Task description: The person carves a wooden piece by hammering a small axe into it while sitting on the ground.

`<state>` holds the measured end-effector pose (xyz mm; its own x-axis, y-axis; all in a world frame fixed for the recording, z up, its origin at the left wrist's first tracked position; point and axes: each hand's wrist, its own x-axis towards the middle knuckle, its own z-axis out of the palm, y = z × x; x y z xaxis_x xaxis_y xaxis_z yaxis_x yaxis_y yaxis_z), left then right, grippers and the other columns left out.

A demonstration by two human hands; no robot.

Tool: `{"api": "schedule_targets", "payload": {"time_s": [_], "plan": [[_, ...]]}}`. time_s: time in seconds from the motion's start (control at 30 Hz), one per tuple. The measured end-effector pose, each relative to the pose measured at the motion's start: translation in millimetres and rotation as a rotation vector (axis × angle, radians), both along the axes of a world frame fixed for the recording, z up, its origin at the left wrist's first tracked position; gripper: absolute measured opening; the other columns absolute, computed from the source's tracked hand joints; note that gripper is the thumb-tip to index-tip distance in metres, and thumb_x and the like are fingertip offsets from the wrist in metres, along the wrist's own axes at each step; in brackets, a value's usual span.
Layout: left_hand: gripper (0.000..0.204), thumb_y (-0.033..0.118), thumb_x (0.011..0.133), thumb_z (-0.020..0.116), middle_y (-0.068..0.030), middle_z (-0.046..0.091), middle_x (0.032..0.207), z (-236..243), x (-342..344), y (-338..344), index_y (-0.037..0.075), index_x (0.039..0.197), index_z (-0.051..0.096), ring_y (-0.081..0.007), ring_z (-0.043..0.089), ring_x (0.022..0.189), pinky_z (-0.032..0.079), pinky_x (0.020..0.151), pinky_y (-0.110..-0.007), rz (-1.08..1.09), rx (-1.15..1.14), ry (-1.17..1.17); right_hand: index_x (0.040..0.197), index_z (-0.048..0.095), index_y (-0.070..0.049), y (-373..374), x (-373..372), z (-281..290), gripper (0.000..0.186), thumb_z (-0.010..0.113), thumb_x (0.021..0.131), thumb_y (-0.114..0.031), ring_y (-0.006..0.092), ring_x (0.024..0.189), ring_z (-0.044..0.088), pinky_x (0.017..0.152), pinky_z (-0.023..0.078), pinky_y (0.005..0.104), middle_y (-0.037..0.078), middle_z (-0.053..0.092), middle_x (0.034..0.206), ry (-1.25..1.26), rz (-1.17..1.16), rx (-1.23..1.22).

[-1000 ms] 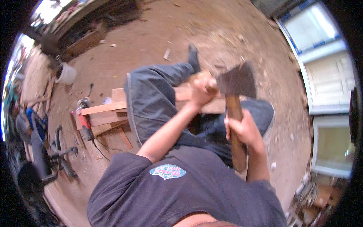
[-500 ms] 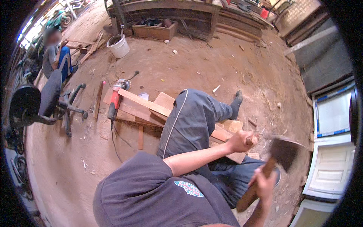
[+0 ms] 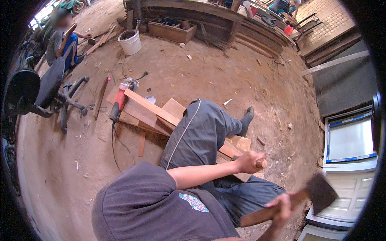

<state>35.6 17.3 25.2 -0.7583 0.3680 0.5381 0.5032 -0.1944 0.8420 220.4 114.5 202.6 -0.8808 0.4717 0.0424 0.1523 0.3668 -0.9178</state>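
My left hand (image 3: 250,162) grips a small wooden piece (image 3: 260,164) above the stacked boards (image 3: 231,148), beside my bent leg. My right hand (image 3: 279,211) is wrapped round the wooden handle of an axe (image 3: 323,192); its dark head is out to the right, apart from the piece in my left hand. A red and grey angle grinder (image 3: 120,100) with a cord lies on the boards to the left of my legs.
A black office chair (image 3: 52,90) stands at the left, behind it a seated person (image 3: 56,48). A white bucket (image 3: 130,46), a wooden box (image 3: 169,34) and a workbench are at the back, another person (image 3: 285,8) beyond. White door panels (image 3: 345,188) line the right.
The axe has swung from near my left hand down and out to the right. The view has turned, showing more of the workbench and seated person.
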Motion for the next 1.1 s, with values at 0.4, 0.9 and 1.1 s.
{"api": "schedule_targets", "payload": {"time_s": [0.4,0.9,1.1], "plan": [[0.026,0.024,0.079,0.069,-0.0184,0.057,0.064,-17.8,-0.4,0.1,0.006,0.074,0.05,-0.0365,0.063,0.061,0.049,0.054,-0.045,-0.022,-0.02,0.122,0.109,0.044,0.003,-32.7,-7.3,70.5,0.027,0.051,0.093,-0.018,0.0212,0.052,0.056,0.052,0.052,0.0334,0.011,0.051,0.062,0.203,-0.211,-0.19],[0.02,0.018,0.075,0.074,-0.0187,0.061,0.068,-14.6,-2.3,3.0,0.004,0.078,0.06,-0.0355,0.066,0.066,0.051,0.057,-0.041,-0.008,-0.058,0.041,0.096,0.049,0.0,-35.8,-14.0,79.1,0.015,0.053,0.089,-0.013,0.0199,0.05,0.055,0.051,0.05,0.0315,0.011,0.055,0.061,0.248,-0.141,-0.255],[0.024,0.021,0.076,0.075,-0.0197,0.061,0.07,-11.4,-2.2,0.0,0.004,0.08,0.058,-0.0382,0.066,0.07,0.051,0.059,-0.043,-0.057,-0.084,0.001,0.081,0.052,-0.002,-36.2,-19.3,15.0,0.019,0.054,0.092,-0.017,0.0155,0.051,0.055,0.05,0.048,0.0301,0.007,0.057,0.064,-0.071,0.016,0.113]]}}
